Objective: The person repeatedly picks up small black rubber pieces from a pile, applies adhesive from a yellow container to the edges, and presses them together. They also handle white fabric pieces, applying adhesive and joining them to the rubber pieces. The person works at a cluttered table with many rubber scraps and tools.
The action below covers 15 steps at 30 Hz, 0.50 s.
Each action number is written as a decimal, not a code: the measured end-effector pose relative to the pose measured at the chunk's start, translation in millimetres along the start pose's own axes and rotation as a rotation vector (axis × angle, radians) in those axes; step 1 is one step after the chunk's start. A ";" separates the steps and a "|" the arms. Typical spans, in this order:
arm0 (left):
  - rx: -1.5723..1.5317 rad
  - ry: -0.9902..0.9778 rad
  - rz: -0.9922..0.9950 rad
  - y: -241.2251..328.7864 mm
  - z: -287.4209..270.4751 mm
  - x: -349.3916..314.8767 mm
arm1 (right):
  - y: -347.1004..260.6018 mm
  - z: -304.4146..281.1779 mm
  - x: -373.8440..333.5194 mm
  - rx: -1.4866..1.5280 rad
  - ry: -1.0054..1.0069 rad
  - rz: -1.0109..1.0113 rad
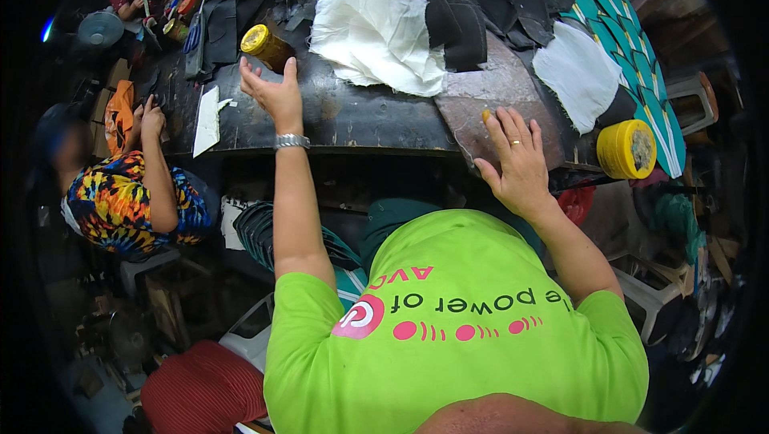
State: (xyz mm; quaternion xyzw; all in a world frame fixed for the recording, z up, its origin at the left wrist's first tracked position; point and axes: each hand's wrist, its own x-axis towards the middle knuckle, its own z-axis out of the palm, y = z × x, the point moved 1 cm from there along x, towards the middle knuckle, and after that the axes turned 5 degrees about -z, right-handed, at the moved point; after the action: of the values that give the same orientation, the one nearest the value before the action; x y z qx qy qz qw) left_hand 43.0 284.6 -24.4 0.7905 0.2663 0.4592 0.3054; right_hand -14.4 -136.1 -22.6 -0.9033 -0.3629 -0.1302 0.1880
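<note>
My left hand [276, 99] reaches over the table [352, 125] with its fingers spread around the near end of a brown jar [277, 56] with a yellow lid. The jar leans or lies tilted; I cannot tell whether the fingers touch it. My right hand [517, 149] rests flat, fingers apart, on a worn brownish sheet [460, 99]. Something yellow-orange sticks to one fingertip. Ahead, between the hands, a pile of white fabric pieces [372, 29] lies beside black pieces [460, 29]. Further right is another white fabric piece [577, 73].
A yellow tub [617, 152] sits at the table's right edge. Overlapping green pieces [633, 41] line the far right. A white scrap [207, 120] and a grey-blue tool [194, 45] lie left. A person in a colourful shirt [132, 201] sits at left; another is at far left.
</note>
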 end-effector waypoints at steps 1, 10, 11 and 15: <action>0.008 -0.066 0.002 -19.3 5.9 11.5 | 0.3 0.6 0.1 -0.011 -0.009 0.008; 0.183 -0.169 -0.065 -96.2 57.2 84.0 | 0.9 0.4 -1.2 0.013 -0.004 0.023; 0.167 -0.176 -0.062 -98.3 64.2 87.0 | 0.9 0.1 0.0 0.005 -0.006 0.024; 0.073 -0.199 0.011 -110.3 82.4 96.7 | -2.1 -0.4 3.4 -0.001 -0.027 0.031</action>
State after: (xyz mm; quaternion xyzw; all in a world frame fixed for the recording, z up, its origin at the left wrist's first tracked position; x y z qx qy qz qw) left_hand 142.9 406.9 -82.4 0.8444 0.2469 0.3699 0.2986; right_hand -13.6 -132.9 -20.5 -0.9106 -0.3513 -0.1154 0.1846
